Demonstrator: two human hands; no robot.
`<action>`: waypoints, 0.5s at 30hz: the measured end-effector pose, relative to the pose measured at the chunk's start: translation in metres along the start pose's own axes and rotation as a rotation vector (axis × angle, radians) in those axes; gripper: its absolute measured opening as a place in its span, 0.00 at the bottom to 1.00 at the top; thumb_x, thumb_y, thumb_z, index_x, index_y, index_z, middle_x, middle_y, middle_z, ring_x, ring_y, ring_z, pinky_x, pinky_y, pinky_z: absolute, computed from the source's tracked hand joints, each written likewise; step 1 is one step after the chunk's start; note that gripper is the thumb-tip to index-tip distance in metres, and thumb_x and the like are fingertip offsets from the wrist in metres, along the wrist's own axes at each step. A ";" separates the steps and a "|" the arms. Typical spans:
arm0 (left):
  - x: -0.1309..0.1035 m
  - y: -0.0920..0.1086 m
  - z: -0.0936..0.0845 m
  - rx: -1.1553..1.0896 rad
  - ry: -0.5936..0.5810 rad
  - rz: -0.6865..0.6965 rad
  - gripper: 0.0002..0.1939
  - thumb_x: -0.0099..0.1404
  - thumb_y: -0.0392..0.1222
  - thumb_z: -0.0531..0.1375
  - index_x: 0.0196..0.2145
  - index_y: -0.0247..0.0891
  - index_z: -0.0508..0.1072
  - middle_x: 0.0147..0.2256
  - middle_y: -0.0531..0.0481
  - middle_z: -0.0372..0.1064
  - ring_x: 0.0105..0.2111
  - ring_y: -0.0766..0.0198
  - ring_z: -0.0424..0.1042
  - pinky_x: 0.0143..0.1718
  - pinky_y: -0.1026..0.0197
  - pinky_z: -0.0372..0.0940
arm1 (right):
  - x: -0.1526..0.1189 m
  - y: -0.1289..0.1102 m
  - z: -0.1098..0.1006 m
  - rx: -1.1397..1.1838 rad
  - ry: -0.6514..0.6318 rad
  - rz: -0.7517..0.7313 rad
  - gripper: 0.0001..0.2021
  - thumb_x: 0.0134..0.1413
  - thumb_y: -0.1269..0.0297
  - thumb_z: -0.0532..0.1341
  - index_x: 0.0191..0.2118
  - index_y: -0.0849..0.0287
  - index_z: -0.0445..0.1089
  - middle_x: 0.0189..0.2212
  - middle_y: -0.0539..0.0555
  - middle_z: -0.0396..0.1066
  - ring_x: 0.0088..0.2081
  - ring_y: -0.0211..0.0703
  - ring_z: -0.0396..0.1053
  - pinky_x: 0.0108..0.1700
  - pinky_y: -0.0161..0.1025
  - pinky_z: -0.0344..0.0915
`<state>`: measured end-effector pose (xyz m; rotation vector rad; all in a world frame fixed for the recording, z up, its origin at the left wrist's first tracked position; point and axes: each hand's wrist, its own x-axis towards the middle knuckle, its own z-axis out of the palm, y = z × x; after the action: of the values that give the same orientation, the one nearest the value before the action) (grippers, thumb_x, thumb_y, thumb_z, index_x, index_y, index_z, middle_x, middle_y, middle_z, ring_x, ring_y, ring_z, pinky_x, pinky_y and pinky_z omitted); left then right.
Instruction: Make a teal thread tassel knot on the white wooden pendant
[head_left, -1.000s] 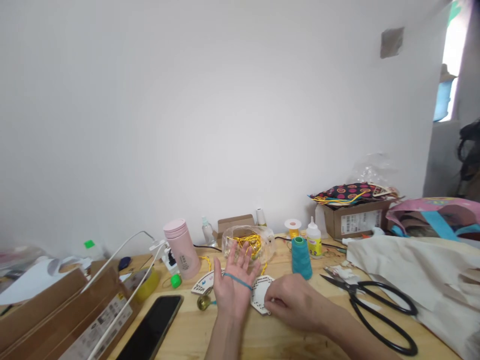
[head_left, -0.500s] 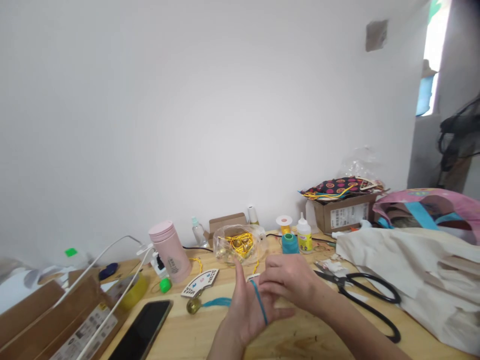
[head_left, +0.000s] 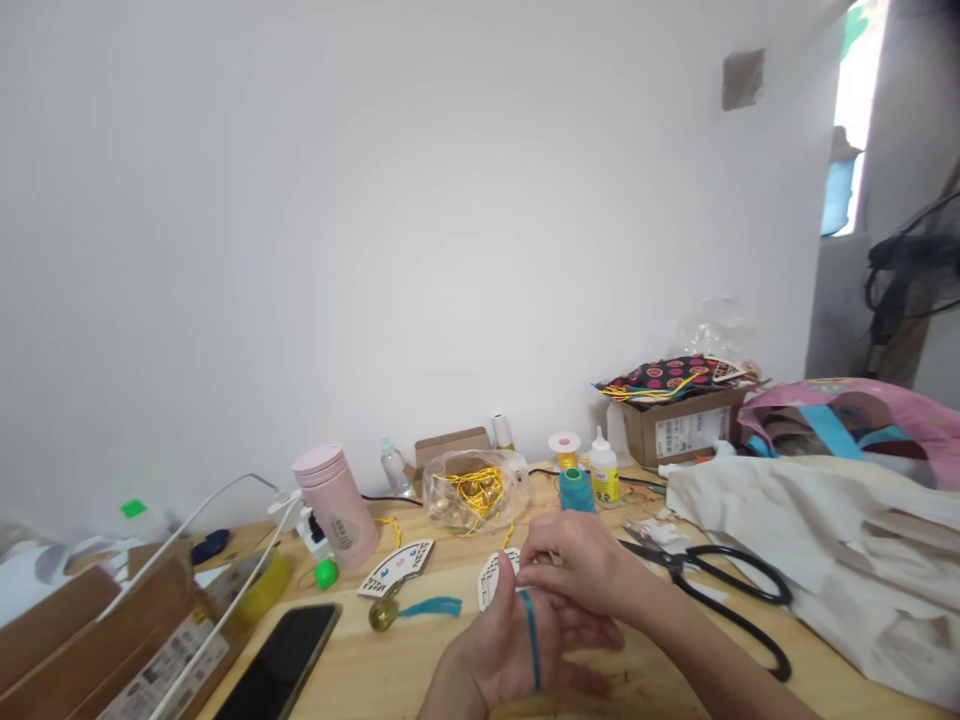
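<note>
Blue thread (head_left: 532,645) lies in a band across the palm of my left hand (head_left: 502,640), whose fingers are stretched out and apart. My right hand (head_left: 577,565) is closed in a pinch at the upper end of that band, over the left fingers; its fingertips are partly hidden. Behind the right hand stands a spool of blue thread (head_left: 576,490). A pale cut-out wooden piece (head_left: 489,580) with a yellow cord lies partly behind the left thumb. To the left are a fan-shaped piece (head_left: 397,568) and a gold bell (head_left: 382,614) with a blue tassel (head_left: 431,607).
Black-handled scissors (head_left: 705,580) lie at the right beside a white cloth (head_left: 810,540). A glue bottle (head_left: 604,470), a yellow thread spool (head_left: 565,450) and a plastic bag of bells (head_left: 476,490) stand behind. A pink cup (head_left: 337,500), phone (head_left: 281,660) and cardboard box (head_left: 112,640) are left.
Both hands have shifted slightly right and down, and the left fingers are spread further below the right hand. More of the cut-out wooden piece shows. The camera view has shifted slightly.
</note>
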<state>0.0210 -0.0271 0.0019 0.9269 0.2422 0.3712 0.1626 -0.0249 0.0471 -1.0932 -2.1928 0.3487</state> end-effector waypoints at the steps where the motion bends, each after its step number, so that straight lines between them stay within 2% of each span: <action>1: 0.000 -0.001 0.000 0.007 -0.016 -0.018 0.52 0.43 0.75 0.36 0.44 0.25 0.68 0.44 0.30 0.64 0.47 0.45 0.60 0.44 0.48 0.53 | 0.000 0.001 0.001 0.021 -0.019 0.040 0.05 0.44 0.63 0.62 0.26 0.58 0.73 0.22 0.48 0.70 0.26 0.34 0.65 0.26 0.28 0.52; 5: -0.006 -0.002 -0.001 0.052 -0.102 -0.110 0.47 0.46 0.73 0.42 0.41 0.24 0.70 0.41 0.32 0.67 0.43 0.48 0.64 0.46 0.50 0.51 | -0.002 0.005 0.012 0.100 -0.074 0.113 0.07 0.44 0.61 0.61 0.25 0.59 0.73 0.20 0.48 0.70 0.23 0.33 0.63 0.23 0.28 0.51; 10: -0.017 -0.002 0.002 0.092 -0.091 -0.194 0.41 0.59 0.61 0.34 0.39 0.22 0.72 0.37 0.34 0.70 0.38 0.51 0.69 0.41 0.54 0.57 | -0.002 0.007 0.031 0.139 -0.125 0.102 0.07 0.46 0.65 0.58 0.25 0.59 0.73 0.20 0.47 0.71 0.23 0.33 0.64 0.22 0.27 0.52; 12: -0.018 0.000 0.003 0.029 -0.066 -0.153 0.37 0.62 0.56 0.35 0.36 0.21 0.73 0.34 0.34 0.72 0.34 0.54 0.71 0.38 0.57 0.60 | -0.002 0.009 0.038 0.142 -0.138 0.107 0.08 0.47 0.67 0.57 0.25 0.59 0.73 0.20 0.46 0.70 0.23 0.34 0.64 0.22 0.27 0.53; 15: -0.018 0.007 0.003 -0.131 -0.060 0.057 0.31 0.63 0.51 0.38 0.37 0.26 0.73 0.31 0.36 0.73 0.32 0.55 0.72 0.35 0.55 0.62 | -0.002 0.009 0.048 0.118 -0.133 0.126 0.08 0.46 0.69 0.56 0.24 0.61 0.72 0.21 0.47 0.71 0.25 0.36 0.64 0.22 0.28 0.54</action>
<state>0.0042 -0.0324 0.0100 0.8157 0.1347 0.4063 0.1376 -0.0181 0.0056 -1.1746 -2.1916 0.6145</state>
